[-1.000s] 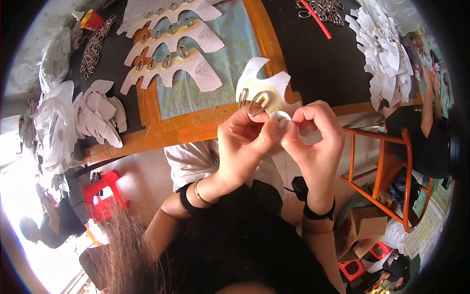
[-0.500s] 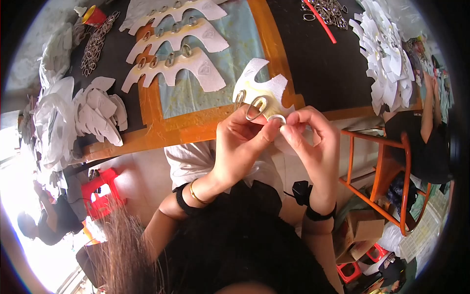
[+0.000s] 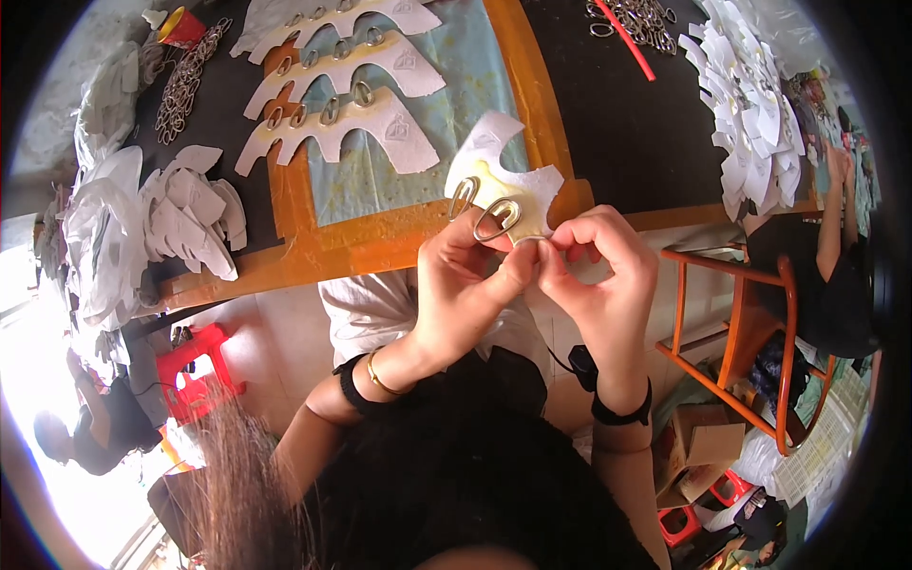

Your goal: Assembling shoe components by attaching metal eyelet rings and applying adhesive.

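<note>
Smooth metal rings (image 3: 518, 215) are gleaming by the left hand (image 3: 461, 290) on a matt, paper-like white piece (image 3: 528, 190), while amber-brown tape (image 3: 353, 249) is looking glossy to that hand's left.

The lower edge of the white piece (image 3: 530, 190) at the centre of the frame disappears behind the fingertips of the left hand (image 3: 458, 296) and right hand (image 3: 613, 274), so what lies between the fingertips cannot be told. The left hand's fingers behind the piece are partly hidden. The upper edge cuts off the farthest row of white cut-outs (image 3: 413, 13) and the pile of metal rings (image 3: 644, 27) at upper right. The embossed marks (image 3: 400, 128) are too small to make out. A black object (image 3: 581, 365) is partly covered by the right wrist. Glare washes out the co-worker (image 3: 122, 432) at lower left; hair (image 3: 237, 461) covers part of the lower left.
</note>
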Demonstrator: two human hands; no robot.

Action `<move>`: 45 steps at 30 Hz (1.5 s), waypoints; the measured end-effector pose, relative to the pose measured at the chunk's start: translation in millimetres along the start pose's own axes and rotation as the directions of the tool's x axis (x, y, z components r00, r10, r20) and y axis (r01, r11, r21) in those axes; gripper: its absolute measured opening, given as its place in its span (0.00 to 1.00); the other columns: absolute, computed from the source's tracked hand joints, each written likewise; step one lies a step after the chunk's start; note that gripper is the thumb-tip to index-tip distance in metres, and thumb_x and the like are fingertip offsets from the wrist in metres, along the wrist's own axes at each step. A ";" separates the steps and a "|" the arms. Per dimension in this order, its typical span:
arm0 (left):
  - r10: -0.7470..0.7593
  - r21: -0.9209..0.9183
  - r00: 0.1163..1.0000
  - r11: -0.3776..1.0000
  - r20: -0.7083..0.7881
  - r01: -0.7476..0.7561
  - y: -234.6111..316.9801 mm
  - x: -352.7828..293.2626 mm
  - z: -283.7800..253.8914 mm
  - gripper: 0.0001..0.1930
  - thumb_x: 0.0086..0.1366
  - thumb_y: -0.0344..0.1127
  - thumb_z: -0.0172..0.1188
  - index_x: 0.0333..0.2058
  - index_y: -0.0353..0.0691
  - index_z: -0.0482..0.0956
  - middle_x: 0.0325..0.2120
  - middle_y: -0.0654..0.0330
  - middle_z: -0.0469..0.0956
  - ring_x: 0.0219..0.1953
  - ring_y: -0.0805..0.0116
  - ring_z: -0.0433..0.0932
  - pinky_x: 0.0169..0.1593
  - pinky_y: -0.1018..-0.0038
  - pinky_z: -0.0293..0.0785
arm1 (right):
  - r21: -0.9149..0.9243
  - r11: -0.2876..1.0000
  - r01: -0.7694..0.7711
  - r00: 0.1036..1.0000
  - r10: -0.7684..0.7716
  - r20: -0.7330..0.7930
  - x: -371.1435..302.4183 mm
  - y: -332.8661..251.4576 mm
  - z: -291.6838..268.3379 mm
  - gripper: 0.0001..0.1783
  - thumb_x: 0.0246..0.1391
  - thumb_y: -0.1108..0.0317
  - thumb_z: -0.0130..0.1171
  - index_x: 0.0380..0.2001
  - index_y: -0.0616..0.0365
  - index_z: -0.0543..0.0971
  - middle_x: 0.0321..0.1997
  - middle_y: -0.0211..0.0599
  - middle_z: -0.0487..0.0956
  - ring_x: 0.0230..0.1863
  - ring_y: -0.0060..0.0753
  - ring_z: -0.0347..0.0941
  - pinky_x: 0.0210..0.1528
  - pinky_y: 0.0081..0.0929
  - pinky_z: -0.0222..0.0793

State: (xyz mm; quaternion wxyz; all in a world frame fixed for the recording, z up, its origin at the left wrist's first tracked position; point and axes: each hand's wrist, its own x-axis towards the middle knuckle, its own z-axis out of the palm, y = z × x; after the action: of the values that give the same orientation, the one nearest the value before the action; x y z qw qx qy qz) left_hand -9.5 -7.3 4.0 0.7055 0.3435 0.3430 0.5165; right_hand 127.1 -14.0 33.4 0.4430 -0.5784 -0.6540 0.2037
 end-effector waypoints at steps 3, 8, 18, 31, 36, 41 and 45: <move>0.014 -0.039 0.999 0.999 -0.031 -0.015 2.5 0.7 4.7 0.06 0.55 0.23 0.59 0.27 0.34 0.69 0.28 0.63 0.75 0.33 0.80 0.72 0.40 0.80 0.69 | 0.172 0.974 -0.151 0.988 0.142 0.062 -0.1 -0.5 -0.6 0.10 0.34 0.78 0.63 0.20 0.59 0.71 0.20 0.29 0.70 0.23 0.23 0.68 0.27 0.24 0.63; 0.009 0.076 1.000 0.997 -0.008 -0.008 3.1 3.4 0.4 0.06 0.54 0.23 0.59 0.27 0.33 0.70 0.29 0.62 0.74 0.33 0.79 0.72 0.40 0.80 0.70 | 0.169 0.978 -0.124 0.975 0.151 -0.163 5.5 -1.0 6.3 0.10 0.33 0.79 0.62 0.24 0.59 0.75 0.24 0.30 0.73 0.27 0.27 0.69 0.34 0.27 0.63; 0.021 0.211 0.991 0.976 0.130 -0.049 12.8 10.6 -8.2 0.06 0.55 0.26 0.61 0.31 0.32 0.75 0.34 0.62 0.71 0.38 0.78 0.71 0.42 0.80 0.70 | 0.292 0.910 -0.293 0.951 0.247 0.186 7.5 7.5 -10.5 0.07 0.37 0.75 0.62 0.23 0.60 0.74 0.24 0.25 0.73 0.27 0.21 0.67 0.32 0.22 0.60; -0.187 0.385 0.981 0.909 0.045 0.156 17.8 16.7 -5.1 0.08 0.55 0.32 0.62 0.30 0.34 0.76 0.25 0.65 0.76 0.27 0.82 0.71 0.34 0.83 0.69 | -0.133 0.980 0.148 0.989 -0.146 0.023 10.0 7.5 -6.8 0.11 0.33 0.76 0.64 0.19 0.59 0.70 0.22 0.31 0.72 0.27 0.30 0.69 0.35 0.25 0.62; -0.222 -0.077 0.974 0.971 0.040 0.224 6.3 22.4 1.7 0.04 0.57 0.32 0.61 0.28 0.38 0.77 0.26 0.65 0.77 0.28 0.82 0.72 0.35 0.82 0.68 | 0.024 1.000 0.009 0.990 -0.006 -0.139 20.5 -1.7 -26.9 0.20 0.37 0.73 0.66 0.37 0.61 0.74 0.38 0.37 0.74 0.42 0.34 0.69 0.45 0.27 0.64; -0.144 -0.303 0.980 0.948 -0.135 0.098 2.0 24.4 24.4 0.03 0.58 0.31 0.60 0.26 0.41 0.78 0.27 0.65 0.78 0.30 0.80 0.74 0.37 0.80 0.70 | -0.270 0.949 0.160 0.936 -0.233 -0.265 5.2 -6.8 -3.8 0.12 0.31 0.72 0.69 0.24 0.53 0.78 0.25 0.26 0.73 0.29 0.31 0.68 0.35 0.27 0.59; -0.111 -0.330 0.991 0.941 -0.081 0.078 1.5 24.3 30.2 0.02 0.58 0.30 0.59 0.27 0.40 0.78 0.28 0.63 0.79 0.31 0.77 0.76 0.40 0.76 0.73 | -0.368 0.921 0.130 0.923 -0.248 -0.293 5.4 -0.7 0.8 0.09 0.33 0.70 0.69 0.22 0.52 0.78 0.25 0.24 0.73 0.29 0.29 0.68 0.36 0.26 0.57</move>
State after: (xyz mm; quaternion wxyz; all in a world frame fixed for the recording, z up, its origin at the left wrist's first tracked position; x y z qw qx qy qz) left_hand 20.7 12.5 18.2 0.7587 0.1794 0.3034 0.5478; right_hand 126.4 -8.9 35.4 0.4580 -0.6056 -0.6482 -0.0581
